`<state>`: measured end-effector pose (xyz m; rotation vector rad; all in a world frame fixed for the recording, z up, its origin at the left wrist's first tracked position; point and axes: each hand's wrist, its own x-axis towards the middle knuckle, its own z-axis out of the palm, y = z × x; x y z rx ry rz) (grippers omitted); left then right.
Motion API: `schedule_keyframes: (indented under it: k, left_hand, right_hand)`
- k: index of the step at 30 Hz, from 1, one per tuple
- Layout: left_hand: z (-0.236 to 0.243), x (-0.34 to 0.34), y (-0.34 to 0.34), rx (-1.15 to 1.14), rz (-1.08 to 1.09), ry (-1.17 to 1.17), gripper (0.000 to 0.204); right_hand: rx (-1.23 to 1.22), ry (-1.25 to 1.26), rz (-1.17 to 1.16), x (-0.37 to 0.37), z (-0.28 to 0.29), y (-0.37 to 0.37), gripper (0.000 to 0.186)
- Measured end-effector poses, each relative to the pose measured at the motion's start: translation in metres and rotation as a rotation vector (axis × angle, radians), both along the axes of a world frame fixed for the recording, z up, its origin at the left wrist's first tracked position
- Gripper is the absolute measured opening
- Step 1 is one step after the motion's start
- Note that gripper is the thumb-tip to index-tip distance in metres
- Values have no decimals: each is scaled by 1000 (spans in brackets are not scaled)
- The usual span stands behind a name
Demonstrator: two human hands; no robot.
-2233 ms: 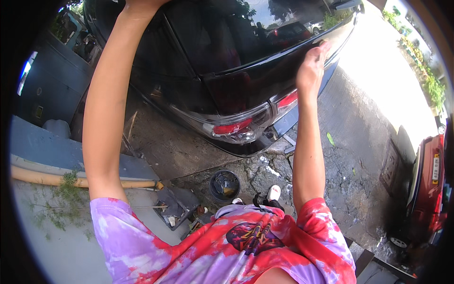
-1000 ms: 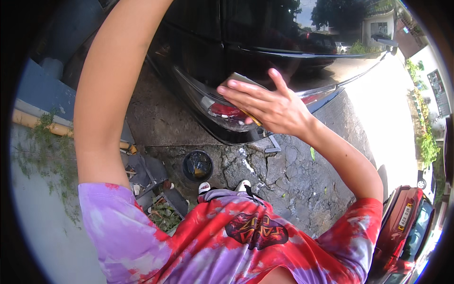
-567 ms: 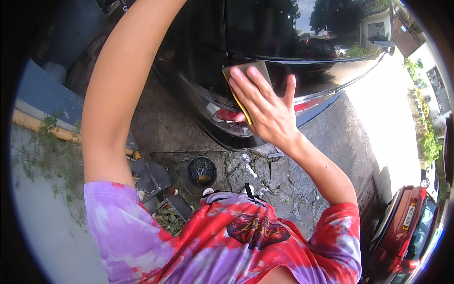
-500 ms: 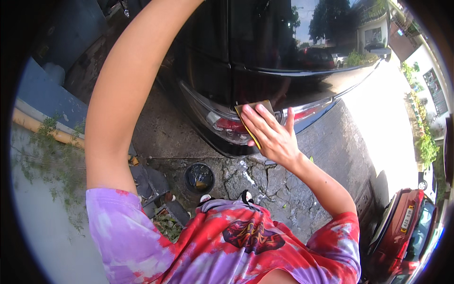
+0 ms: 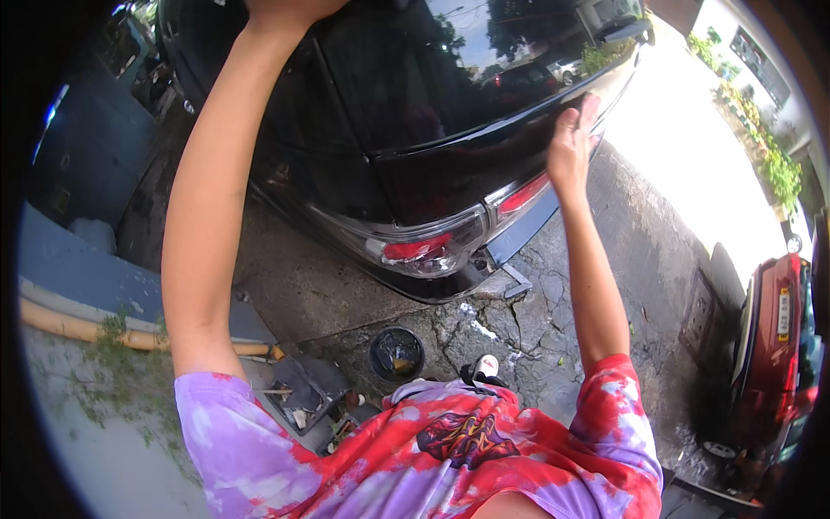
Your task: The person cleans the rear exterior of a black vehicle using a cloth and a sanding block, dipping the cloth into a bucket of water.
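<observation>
The person's right hand (image 5: 571, 151), upper right of the frame, is raised edge-on against the rear of a black car (image 5: 445, 177), which fills the upper middle. Its fingers are straight and close together, with the thumb a little apart; whether anything sits beneath the palm cannot be told. The left hand (image 5: 296, 9) is cut off by the upper edge, left of centre, in front of the car's dark bodywork and glass; its fingers lie outside the frame, so I cannot tell how they stand.

Below the right hand, near the middle, the car's tail light shows 2 sections: a larger red and clear lens (image 5: 419, 249) and a smaller red lens (image 5: 524, 197) just to its right. The rear glass (image 5: 432, 108) reflects trees and sky.

In the lower middle, a dark round bucket (image 5: 374, 348) stands on cracked concrete (image 5: 553, 303), left of 1 white shoe (image 5: 487, 365). A grey-blue wall (image 5: 95, 264) runs along the left, and a red car (image 5: 782, 337) stands at lower right.
</observation>
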<state>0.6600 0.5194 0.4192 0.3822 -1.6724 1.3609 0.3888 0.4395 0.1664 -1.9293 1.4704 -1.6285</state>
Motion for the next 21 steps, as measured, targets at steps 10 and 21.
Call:
schedule_keyframes:
  k: [10, 21]
  left_hand:
    - [0, -4, -14, 92, 25, -54, 41]
    - [-4, -5, -9, 118, 121, -65, 40]
  right_hand:
    - [41, -266, -28, -32, -1, -36, 76]
    - [210, -415, 86, 27, -20, 56, 73]
